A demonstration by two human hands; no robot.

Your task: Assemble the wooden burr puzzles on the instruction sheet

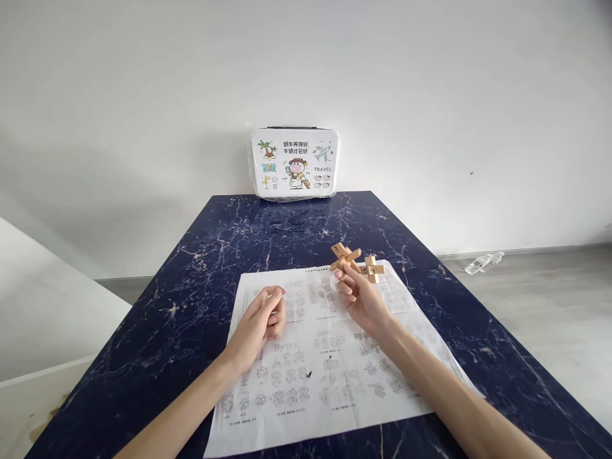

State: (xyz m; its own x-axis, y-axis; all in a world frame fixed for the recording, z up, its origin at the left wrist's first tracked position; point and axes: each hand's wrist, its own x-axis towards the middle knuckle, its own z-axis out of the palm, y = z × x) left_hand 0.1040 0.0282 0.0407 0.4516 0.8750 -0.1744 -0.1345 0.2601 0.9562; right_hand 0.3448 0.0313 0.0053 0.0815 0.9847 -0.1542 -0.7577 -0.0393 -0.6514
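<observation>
My left hand [262, 319] rests over the left part of a printed paper sheet [268, 440], its fingers curled closed and nothing showing between them. Farther to the right, my right hand [363, 299] pinches a wooden puzzle piece [342, 262] between thumb and fingertips. Directly by that piece is a wooden interlocking puzzle [340, 250] of crossed bars with a dark mark on one face; whether the two are joined, I cannot tell. A second, cross-shaped wooden puzzle [373, 269] sits on the sheet's far right corner, just beyond my right hand.
The sheet carries rows of small diagrams and lies on a dark blue marbled table [191, 306]. At the table's far end a white cartoon-printed case [295, 162] in clear plastic leans against the wall [143, 95]. A clear plastic object [484, 262] lies on the floor at right.
</observation>
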